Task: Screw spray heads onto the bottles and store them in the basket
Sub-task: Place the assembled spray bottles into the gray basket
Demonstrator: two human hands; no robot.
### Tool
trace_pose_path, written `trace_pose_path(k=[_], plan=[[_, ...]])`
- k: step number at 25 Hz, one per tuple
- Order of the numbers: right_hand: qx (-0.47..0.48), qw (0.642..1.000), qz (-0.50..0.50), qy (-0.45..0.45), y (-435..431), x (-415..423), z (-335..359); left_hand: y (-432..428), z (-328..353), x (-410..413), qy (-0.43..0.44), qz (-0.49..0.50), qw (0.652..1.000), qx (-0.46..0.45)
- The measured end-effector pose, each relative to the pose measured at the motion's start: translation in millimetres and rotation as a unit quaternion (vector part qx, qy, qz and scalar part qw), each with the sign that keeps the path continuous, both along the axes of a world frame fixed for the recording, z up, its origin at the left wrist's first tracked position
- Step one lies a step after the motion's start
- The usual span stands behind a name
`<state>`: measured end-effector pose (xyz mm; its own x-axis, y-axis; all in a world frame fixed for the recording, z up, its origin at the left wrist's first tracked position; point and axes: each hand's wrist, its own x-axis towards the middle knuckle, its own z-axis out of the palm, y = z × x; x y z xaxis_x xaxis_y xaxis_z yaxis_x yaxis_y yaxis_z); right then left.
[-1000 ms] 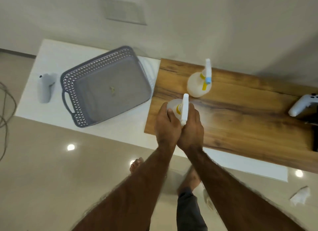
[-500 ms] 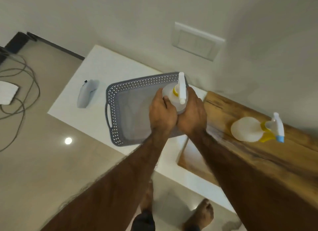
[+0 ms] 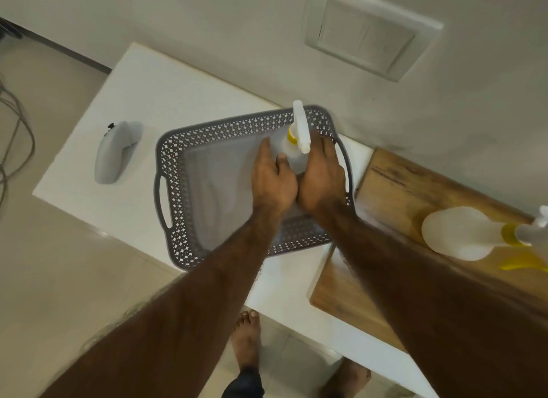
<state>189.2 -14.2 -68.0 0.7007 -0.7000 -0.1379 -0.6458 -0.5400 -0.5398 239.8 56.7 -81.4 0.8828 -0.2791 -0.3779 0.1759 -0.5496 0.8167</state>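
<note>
A grey lattice basket stands on the white table. Both my hands hold one translucent spray bottle low inside the basket's far right corner. Its white spray head with a yellow collar points away from me. My left hand wraps the bottle's left side with the thumb on its front. My right hand cups its right side. A second bottle with a spray head lies on its side on the wooden board at the right.
A grey handheld controller lies on the white table left of the basket. The wall with a white plate runs close behind the table. Cables trail on the floor at the left. My bare feet are below the table edge.
Both hands carried the bottle from the wooden board leftward over the basket and have lowered it into the far right corner. My view swung left with them.
</note>
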Motion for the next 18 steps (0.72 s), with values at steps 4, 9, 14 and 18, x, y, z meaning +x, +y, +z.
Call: trace_pose_path(k=[4,9,14,18], plan=[[0.001,1.000,-0.022,-0.022,4,-1,1,-2,0,0,0.012,0.002,1.000,-0.019],[0.021,0.996,-0.037,-0.080,13,-28,20,-1,23,-27,-0.017,0.029,0.999,-0.024],[-0.008,0.994,-0.053,-0.097,12,-83,28,-4,45,-95,-0.108,0.032,0.993,-0.020],[-0.018,0.991,-0.090,-0.094,12,-146,28,-5,48,-148,-0.167,-0.046,0.984,-0.041]])
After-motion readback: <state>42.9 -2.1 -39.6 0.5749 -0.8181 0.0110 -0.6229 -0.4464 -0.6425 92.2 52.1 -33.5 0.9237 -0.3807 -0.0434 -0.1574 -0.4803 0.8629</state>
